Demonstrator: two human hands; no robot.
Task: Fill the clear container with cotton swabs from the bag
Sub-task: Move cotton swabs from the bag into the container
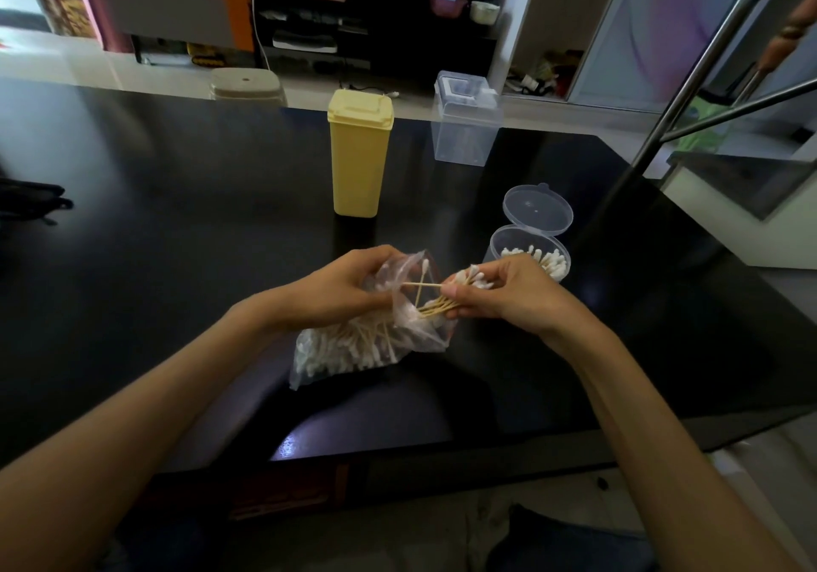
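Observation:
A clear plastic bag (353, 346) full of cotton swabs lies on the dark table (177, 240) in front of me. My left hand (340, 293) grips the bag's open mouth. My right hand (499, 293) pinches a bundle of cotton swabs (468, 282) just outside the mouth, wooden stems pointing back into the bag. One or two loose swabs cross at the opening. The round clear container (530, 257) stands just behind my right hand, its hinged lid (537, 209) flipped up, with swabs standing in its right side.
A tall yellow lidded box (359, 153) stands behind the bag at centre. A clear rectangular box (464, 120) with a lid is near the table's far edge. Metal bars (689, 98) slant over the table's right side. The table's near edge runs below my forearms.

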